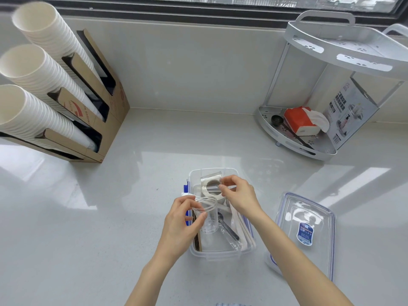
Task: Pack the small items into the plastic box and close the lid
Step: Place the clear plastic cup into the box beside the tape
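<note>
Clear plastic box (220, 253) open; left hand (180, 221) fingers grip clear cup (207, 214); right hand (239, 194) pinches tape roll (210, 187).

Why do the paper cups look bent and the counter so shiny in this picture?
Head view: the wide-angle lens bows the edges, so the paper cup stacks splay outward; window daylight leaves pale glare patches on the counter; the clear cup in the left hand and the lid show reflections.

From my feed, both forearms came up from the bottom of the frame bare, no sleeves in view. The left hand (183, 219) and right hand (239, 195) wore no gloves, rings or watch.
</note>
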